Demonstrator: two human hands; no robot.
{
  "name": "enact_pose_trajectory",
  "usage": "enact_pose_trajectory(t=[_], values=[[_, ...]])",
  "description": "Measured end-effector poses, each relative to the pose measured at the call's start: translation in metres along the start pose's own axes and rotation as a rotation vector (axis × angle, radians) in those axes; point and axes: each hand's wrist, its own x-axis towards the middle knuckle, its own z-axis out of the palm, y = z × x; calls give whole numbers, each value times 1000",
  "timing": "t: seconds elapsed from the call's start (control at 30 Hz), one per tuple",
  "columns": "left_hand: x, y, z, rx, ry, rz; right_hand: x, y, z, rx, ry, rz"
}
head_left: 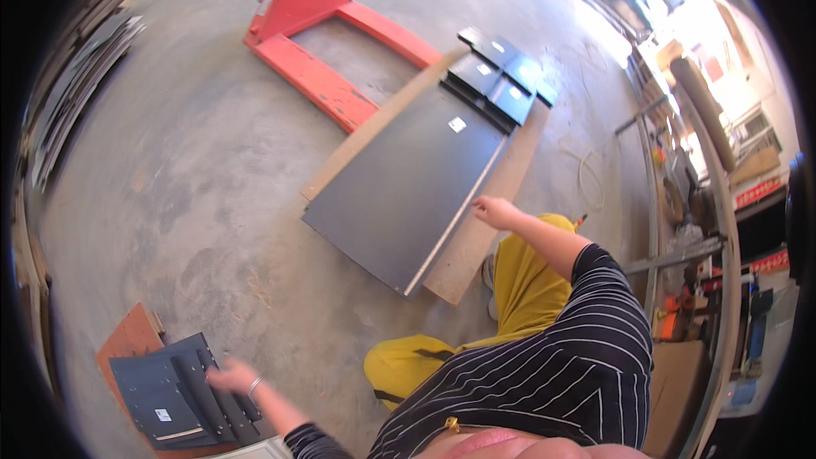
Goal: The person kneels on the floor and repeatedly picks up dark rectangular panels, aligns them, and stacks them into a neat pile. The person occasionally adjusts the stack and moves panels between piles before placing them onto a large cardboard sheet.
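My left hand reaches low to the left, its fingers stretched out at the edge of a stack of dark grey panels. The fingers are slightly blurred and look apart; I cannot tell whether they touch the top panel. These smaller panels lie fanned out, with holes along their edges. My right hand is curled closed beside the pale long edge of a large dark grey panel; what its fingers hold, if anything, is hidden. Several smaller dark panels lie at this panel's far end.
Wooden boards lie under the large panel. A red pallet jack stands beyond it, forks toward the boards. A reddish-brown board supports the left stack. A cluttered rack runs along the right; sheet material leans at the far left.
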Motion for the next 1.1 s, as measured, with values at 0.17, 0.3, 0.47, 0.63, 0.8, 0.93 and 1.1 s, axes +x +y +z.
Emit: enact_pose_trajectory(t=[0.17,0.3,0.47,0.63,0.8,0.93,1.1], values=[[-207,229,54,-869,-1031,-635,-41,40,9,245,-35,-143],[-270,297,60,-1039,-1192,-859,-69,46,17,200,-263,-364],[-255,285,70,-953,-1367,-945,-104,70,15,330,-248,-374],[-260,289,68,-961,-1265,-922,-127,102,9,287,-177,-385],[-255,297,63,-919,-1228,-888,-142,107,14,226,-176,-422],[-253,299,66,-819,-1194,-891,-149,99,22,275,-149,-491],[-252,298,69,-776,-1163,-778,-157,97,32,237,-153,-531]])
